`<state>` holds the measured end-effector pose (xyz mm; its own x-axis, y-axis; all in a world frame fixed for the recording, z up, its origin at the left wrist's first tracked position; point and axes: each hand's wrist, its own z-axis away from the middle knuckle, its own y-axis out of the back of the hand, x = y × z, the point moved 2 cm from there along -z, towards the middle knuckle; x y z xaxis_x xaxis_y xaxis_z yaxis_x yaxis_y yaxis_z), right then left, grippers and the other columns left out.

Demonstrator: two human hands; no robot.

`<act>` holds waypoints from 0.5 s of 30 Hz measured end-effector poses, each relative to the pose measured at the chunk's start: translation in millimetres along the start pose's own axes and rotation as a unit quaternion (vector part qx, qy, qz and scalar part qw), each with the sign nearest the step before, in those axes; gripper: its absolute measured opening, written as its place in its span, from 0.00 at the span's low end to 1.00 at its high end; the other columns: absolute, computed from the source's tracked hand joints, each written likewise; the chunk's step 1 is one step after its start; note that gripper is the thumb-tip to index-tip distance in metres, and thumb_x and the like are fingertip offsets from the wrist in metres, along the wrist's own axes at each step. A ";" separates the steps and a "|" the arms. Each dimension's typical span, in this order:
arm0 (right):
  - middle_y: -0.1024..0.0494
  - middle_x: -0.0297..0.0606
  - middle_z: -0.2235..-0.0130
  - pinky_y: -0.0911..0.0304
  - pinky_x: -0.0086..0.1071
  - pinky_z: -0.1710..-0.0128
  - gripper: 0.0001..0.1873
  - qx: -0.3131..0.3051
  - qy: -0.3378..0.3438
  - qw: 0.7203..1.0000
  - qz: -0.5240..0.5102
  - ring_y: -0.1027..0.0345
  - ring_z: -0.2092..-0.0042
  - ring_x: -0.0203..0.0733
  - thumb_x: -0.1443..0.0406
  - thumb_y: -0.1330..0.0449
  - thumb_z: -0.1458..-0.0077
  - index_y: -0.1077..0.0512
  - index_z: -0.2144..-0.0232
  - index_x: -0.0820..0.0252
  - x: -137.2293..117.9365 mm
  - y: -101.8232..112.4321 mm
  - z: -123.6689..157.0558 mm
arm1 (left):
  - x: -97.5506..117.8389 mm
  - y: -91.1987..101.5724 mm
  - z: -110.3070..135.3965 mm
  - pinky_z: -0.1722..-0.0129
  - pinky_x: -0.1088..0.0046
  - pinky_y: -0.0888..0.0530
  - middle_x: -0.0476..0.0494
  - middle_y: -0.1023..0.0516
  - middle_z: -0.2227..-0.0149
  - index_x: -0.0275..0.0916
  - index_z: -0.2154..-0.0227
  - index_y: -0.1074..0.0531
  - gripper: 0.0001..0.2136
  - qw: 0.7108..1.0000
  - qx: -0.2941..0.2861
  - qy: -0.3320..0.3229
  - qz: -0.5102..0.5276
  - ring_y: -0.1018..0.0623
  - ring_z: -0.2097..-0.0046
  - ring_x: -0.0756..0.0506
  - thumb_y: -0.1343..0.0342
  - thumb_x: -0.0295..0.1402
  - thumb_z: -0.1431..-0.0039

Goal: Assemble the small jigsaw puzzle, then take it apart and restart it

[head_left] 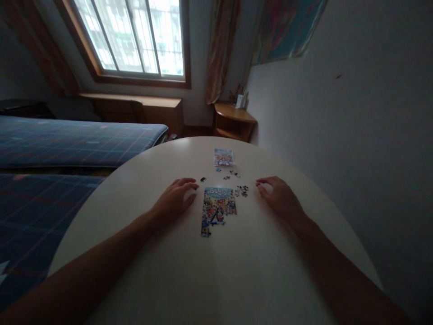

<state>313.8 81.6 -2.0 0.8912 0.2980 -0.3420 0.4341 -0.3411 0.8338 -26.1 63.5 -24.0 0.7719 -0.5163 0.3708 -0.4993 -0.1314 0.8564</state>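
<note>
A partly assembled jigsaw puzzle with a crowded colourful picture lies on the white table, its lower right edge stepped. Just left of it rests my left hand, thumb and fingers apart; a small dark spot shows by its fingertips, too small to make out. My right hand is on the other side, fingertips pinched on a small puzzle piece. Between it and the puzzle lies a cluster of loose pieces. More loose pieces lie above the puzzle, and a dark piece sits near my left fingertips.
A small printed packet lies toward the far side of the round white table. Beds with blue plaid covers stand at the left. A white wall runs along the right, with a wooden corner shelf beyond the table.
</note>
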 end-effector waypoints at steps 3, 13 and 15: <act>0.24 0.51 0.49 0.38 0.48 0.43 0.20 0.038 -0.044 0.997 0.048 0.31 0.47 0.54 0.63 0.47 0.43 0.25 0.52 0.64 35.4 -8.1 -2.0 | -16.7 -2.2 0.1 0.39 0.53 0.34 0.37 0.30 0.40 0.38 0.47 0.29 0.17 0.995 0.014 0.072 -0.063 0.31 0.40 0.36 0.50 0.35 0.37; 0.27 0.57 0.45 0.42 0.46 0.38 0.25 0.026 -0.105 0.988 0.107 0.35 0.42 0.56 0.59 0.52 0.41 0.27 0.49 0.70 61.6 -31.6 0.7 | -24.3 -6.5 0.3 0.37 0.55 0.36 0.38 0.31 0.39 0.37 0.45 0.30 0.20 0.994 -0.022 0.078 -0.079 0.33 0.38 0.37 0.53 0.38 0.35; 0.27 0.58 0.45 0.43 0.46 0.38 0.25 0.025 -0.106 0.988 0.108 0.35 0.41 0.56 0.60 0.52 0.41 0.27 0.49 0.70 62.5 -31.7 0.3 | -24.4 -6.3 0.4 0.37 0.55 0.37 0.38 0.31 0.39 0.37 0.45 0.30 0.20 0.994 -0.022 0.081 -0.076 0.33 0.38 0.37 0.53 0.38 0.35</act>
<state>355.8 110.7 -49.9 0.9690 0.0214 -0.2459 0.2319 -0.4210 0.8769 -41.9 76.7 -38.6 0.8917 -0.3504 0.2864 -0.3578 -0.1584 0.9203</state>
